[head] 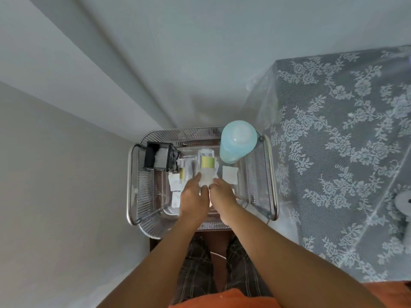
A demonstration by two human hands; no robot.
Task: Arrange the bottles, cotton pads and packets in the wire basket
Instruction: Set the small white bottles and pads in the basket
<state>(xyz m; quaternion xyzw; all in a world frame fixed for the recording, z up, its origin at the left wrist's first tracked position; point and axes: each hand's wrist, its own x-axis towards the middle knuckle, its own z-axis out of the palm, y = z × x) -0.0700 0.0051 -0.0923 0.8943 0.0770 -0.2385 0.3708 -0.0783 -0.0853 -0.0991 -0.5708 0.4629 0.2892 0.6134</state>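
Observation:
A wire basket (133, 187) sits below me in the corner. Inside it, a clear bottle with a yellow-green label (206, 162) stands at the middle; my left hand (193, 197) and my right hand (222, 192) both touch its lower part, fingers curled around it from either side. A second clear bottle (186, 167) stands just left of it. A large pale blue bottle (238, 141) rises at the back right. White packets or pads lie on the basket floor at the left (174, 181), lower left (175, 200) and right (230, 173).
A black holder with white contents (159, 157) hangs at the basket's back left. White walls close in behind and to the left. A lace-covered table (344, 152) stands right beside the basket. My legs are below the basket.

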